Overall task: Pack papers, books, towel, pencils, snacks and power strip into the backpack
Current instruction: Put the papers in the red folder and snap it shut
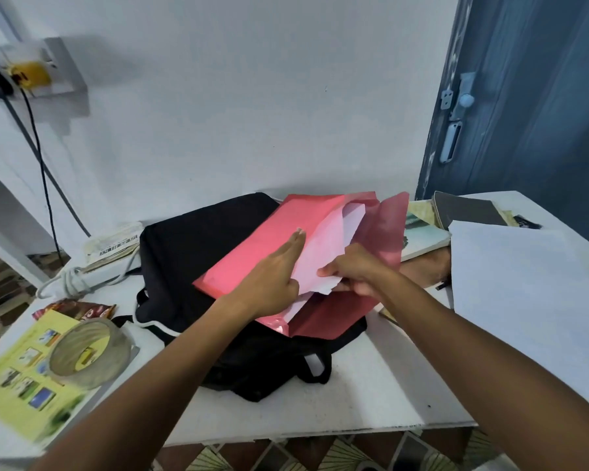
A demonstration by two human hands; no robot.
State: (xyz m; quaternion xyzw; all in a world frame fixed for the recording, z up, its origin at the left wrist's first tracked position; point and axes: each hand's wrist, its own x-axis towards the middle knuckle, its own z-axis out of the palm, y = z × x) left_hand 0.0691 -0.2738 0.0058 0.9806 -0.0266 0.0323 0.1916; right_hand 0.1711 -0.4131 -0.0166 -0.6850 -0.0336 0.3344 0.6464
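Observation:
A black backpack (198, 246) lies flat on the white table (364, 396). On top of it rests a pink folder (272, 239), its flap open to the right. White papers (327, 243) sit inside the folder. My left hand (272, 277) presses flat on the folder's front cover, thumb under its edge. My right hand (357, 271) pinches the near edge of the papers. A white power strip (92, 277) with its coiled cord lies left of the backpack. A brown snack packet (79, 309) lies at the front left. Books (425, 232) are stacked at the right.
A roll of clear tape (89, 351) stands on a yellow-green booklet (31, 375) at the front left. A large white sheet (521, 300) covers the right side. A dark notebook (466, 209) tops the books. A wall socket with plugs (28, 74) and a blue door (531, 96) lie behind.

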